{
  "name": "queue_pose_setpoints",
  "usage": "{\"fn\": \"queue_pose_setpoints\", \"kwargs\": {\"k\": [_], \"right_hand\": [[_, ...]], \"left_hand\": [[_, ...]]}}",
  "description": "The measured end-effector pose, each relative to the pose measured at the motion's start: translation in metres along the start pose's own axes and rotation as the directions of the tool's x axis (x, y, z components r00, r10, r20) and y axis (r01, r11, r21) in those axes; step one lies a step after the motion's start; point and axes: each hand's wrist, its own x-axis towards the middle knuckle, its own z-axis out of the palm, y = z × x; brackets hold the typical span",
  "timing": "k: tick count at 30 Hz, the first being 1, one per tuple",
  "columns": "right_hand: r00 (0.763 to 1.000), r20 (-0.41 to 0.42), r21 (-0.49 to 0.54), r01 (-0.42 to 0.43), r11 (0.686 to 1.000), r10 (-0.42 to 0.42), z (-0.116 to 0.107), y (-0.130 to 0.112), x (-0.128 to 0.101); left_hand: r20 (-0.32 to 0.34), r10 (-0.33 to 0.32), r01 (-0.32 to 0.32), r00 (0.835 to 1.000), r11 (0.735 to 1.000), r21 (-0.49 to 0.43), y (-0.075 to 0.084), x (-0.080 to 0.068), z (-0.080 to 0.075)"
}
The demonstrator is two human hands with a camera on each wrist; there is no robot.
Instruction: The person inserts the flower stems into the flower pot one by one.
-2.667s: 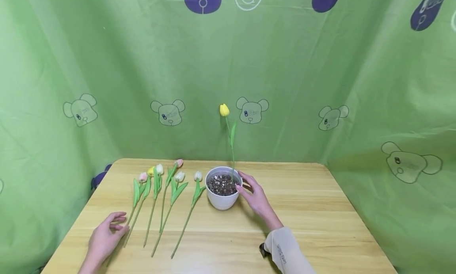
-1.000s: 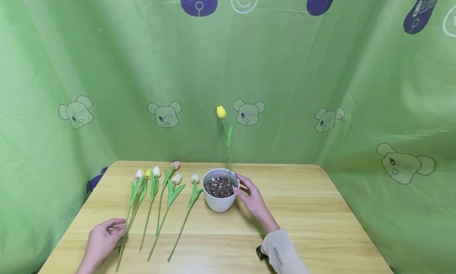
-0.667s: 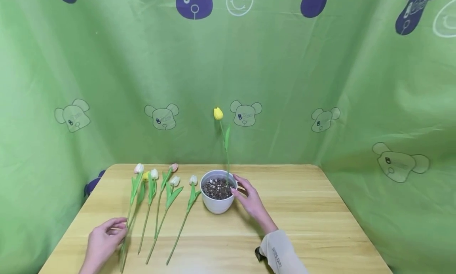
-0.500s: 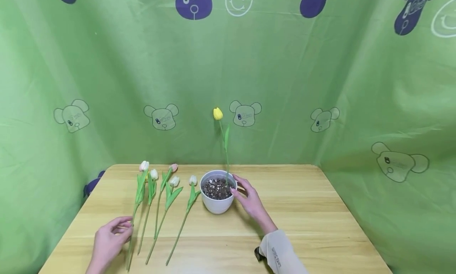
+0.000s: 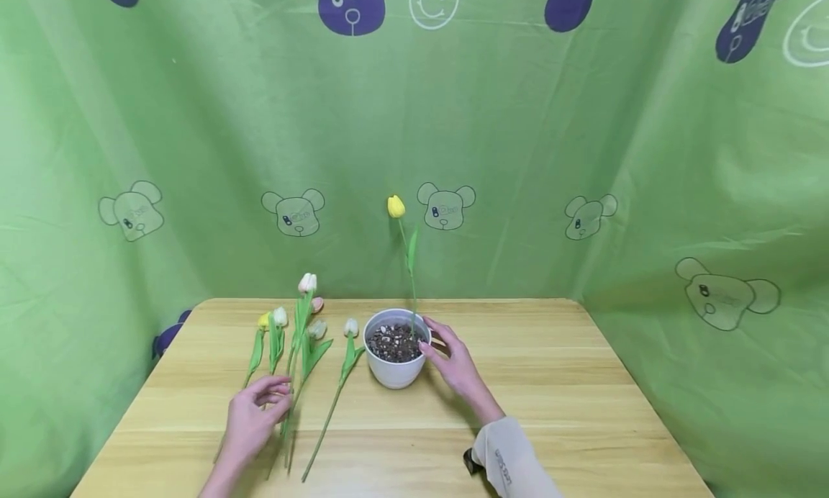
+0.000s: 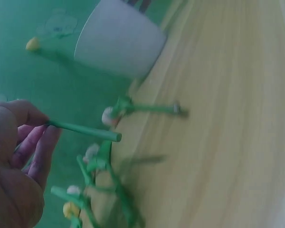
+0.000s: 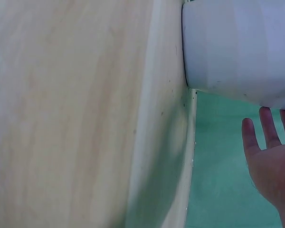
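Note:
My left hand pinches the stem of a pale pink-and-white artificial tulip; its cut stem end points out past the fingertips in the left wrist view, above the table. Beneath it lie several more tulips, among them a yellow one and a white one. My right hand rests against the right side of a white flower pot, thumb and fingers spread at its rim. In the right wrist view the fingers look straight against the pot wall. A yellow tulip stands upright in the pot's dark soil.
The wooden table carries the pot near its middle and the loose tulips to the left. A green patterned curtain hangs behind it and on both sides.
My left hand has taken hold of the pale tulip at the far left, raised it and moved it rightward over the other tulips. The right hand stays at the pot.

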Motion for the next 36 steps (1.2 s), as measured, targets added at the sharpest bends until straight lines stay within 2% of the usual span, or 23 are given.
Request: {"fn": "queue_pose_setpoints", "kwargs": {"k": [10, 23, 29, 36], "right_hand": [[1.0, -0.001, -0.006, -0.013, 1.0, 0.013, 0.0, 0.001, 0.0], [1.0, 0.009, -0.006, 0.007, 1.0, -0.007, -0.002, 0.002, -0.001], [1.0, 0.003, 0.01, 0.023, 1.0, -0.023, -0.001, 0.001, 0.0], [1.0, 0.013, 0.02, -0.006, 1.0, 0.006, 0.0, -0.002, 0.0]], "left_hand": [[0.073, 0.064, -0.054, 0.995, 0.99, -0.13, 0.026, 0.017, 0.031], [0.082, 0.139, -0.118, 0.987, 0.969, -0.218, 0.05, 0.048, 0.064], [0.07, 0.162, -0.14, 0.984, 0.957, -0.252, 0.069, 0.064, 0.079], [0.04, 0.21, -0.19, 0.977, 0.937, -0.292, 0.093, 0.083, 0.094]]}}
